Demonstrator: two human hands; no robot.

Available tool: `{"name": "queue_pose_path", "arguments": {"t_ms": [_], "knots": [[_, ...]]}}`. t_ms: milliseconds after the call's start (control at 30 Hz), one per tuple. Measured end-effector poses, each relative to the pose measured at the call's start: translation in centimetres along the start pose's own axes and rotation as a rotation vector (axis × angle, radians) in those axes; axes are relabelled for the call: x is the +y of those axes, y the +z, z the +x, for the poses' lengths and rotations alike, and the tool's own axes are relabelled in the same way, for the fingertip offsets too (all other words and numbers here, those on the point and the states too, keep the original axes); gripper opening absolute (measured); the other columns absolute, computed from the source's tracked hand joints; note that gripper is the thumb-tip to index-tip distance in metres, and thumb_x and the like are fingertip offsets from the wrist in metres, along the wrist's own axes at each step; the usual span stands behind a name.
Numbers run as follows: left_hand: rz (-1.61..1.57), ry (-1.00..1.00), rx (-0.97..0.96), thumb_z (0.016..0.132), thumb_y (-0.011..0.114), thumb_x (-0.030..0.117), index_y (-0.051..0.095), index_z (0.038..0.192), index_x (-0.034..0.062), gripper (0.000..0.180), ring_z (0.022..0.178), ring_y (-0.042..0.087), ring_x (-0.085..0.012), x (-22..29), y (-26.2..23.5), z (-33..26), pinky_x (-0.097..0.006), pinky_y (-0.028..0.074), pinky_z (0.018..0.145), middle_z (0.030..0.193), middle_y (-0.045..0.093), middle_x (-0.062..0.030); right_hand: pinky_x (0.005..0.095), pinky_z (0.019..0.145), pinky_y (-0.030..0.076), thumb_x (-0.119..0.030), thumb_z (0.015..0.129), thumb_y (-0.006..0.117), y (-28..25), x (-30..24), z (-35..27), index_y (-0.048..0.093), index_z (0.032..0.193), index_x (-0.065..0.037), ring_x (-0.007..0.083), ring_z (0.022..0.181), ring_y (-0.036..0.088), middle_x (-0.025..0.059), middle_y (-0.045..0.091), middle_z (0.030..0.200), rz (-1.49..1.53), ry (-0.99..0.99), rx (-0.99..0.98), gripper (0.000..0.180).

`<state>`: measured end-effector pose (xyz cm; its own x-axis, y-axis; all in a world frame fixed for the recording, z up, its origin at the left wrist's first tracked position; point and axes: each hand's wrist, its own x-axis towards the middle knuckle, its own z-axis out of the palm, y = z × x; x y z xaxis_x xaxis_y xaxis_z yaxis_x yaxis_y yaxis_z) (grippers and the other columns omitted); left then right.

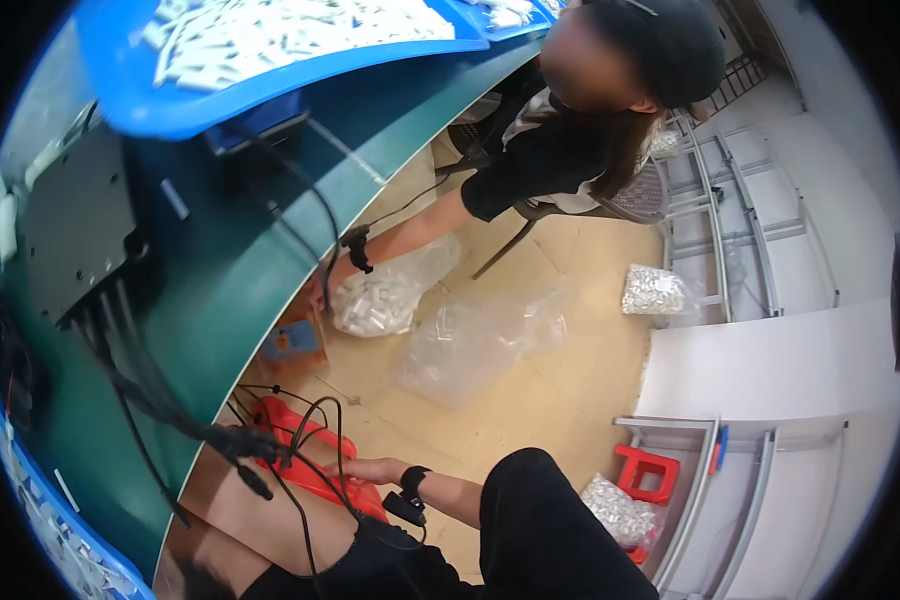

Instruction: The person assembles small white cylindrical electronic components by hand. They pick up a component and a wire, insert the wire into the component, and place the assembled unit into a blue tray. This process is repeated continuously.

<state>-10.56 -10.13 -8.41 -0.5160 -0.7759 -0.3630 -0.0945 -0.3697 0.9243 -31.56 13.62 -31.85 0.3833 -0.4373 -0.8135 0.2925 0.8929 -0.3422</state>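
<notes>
My right hand (368, 471), with a black band at its wrist, reaches down below the table edge. Its fingers close on the edge of a red plastic stool (320, 462), partly behind black cables (305, 440). I cannot make out my left hand anywhere in the picture. Across from me, a person in a dark cap reaches an arm toward the table edge, beside a clear bag (375, 302) of small white pieces. That person's fingers are mostly hidden. An orange container with a blue label (290, 340) lies below the table edge.
The green table (210, 270) bears a blue tray (170, 115) heaped with white pieces and a dark metal box (82, 225) with cables. An empty clear bag (470, 345) lies on the floor. Metal racks (710, 220), filled bags (655, 290) and another red stool (650, 473) stand at the right.
</notes>
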Motion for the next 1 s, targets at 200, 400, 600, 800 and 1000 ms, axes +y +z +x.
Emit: {"name": "queue_pose_path", "arguments": {"t_ms": [200,400,600,800,1000], "knots": [[0.003,0.012,0.048,0.063,0.079,0.011,0.057,0.082,0.0014,0.031,0.066,0.057,-0.0163,1.4,-4.2,-1.1,-0.023,0.046,0.059,0.079,0.058,-0.0108,0.0411,0.090,0.036,-0.053,0.086,0.037,3.3,-1.8,-1.7,0.038,0.127,-0.005,0.0234,0.110,0.042,0.0095,0.044,0.123,-0.070,0.159,0.225,0.063],[0.088,0.077,0.214,0.063,0.079,0.010,0.058,0.083,0.0000,0.030,0.067,0.059,-0.0173,4.4,-8.5,-10.6,-0.024,0.047,0.061,0.080,0.059,-0.0121,0.0303,0.059,0.043,-0.032,0.087,0.049,-1.0,-2.1,1.1,0.050,0.118,-0.011,0.0136,0.059,0.048,-0.0010,0.054,0.069,0.325,0.456,0.137,0.037],[-0.206,0.218,0.321,0.067,0.072,-0.001,0.061,0.089,-0.0055,0.025,0.081,0.063,-0.0217,5.7,-7.0,-15.9,-0.027,0.050,0.071,0.093,0.062,-0.0182,0.0293,0.069,0.045,-0.037,0.088,0.046,-7.7,-8.0,-2.1,0.049,0.114,-0.009,0.0153,0.085,0.058,0.0049,0.058,0.101,-0.392,-0.170,0.302,0.038],[-0.419,0.348,0.597,0.073,0.062,-0.010,0.057,0.096,-0.0068,0.024,0.086,0.062,-0.0211,6.8,-3.7,-18.9,-0.030,0.052,0.076,0.097,0.062,-0.0175,0.0245,0.067,0.045,-0.026,0.088,0.042,2.6,-21.7,-16.8,0.061,0.090,0.000,0.0162,0.070,0.061,0.0089,0.062,0.074,-0.895,-0.175,0.246,0.033],[-0.320,0.518,0.423,0.074,0.061,-0.009,0.057,0.097,-0.0063,0.024,0.085,0.062,-0.0205,10.1,-1.7,-17.4,-0.031,0.052,0.075,0.096,0.062,-0.0176,0.0241,0.059,0.040,-0.022,0.083,0.053,19.8,-26.8,-30.4,0.055,0.092,0.008,0.0126,0.059,0.052,0.0078,0.058,0.069,-1.034,-0.892,0.269,0.032]]}}
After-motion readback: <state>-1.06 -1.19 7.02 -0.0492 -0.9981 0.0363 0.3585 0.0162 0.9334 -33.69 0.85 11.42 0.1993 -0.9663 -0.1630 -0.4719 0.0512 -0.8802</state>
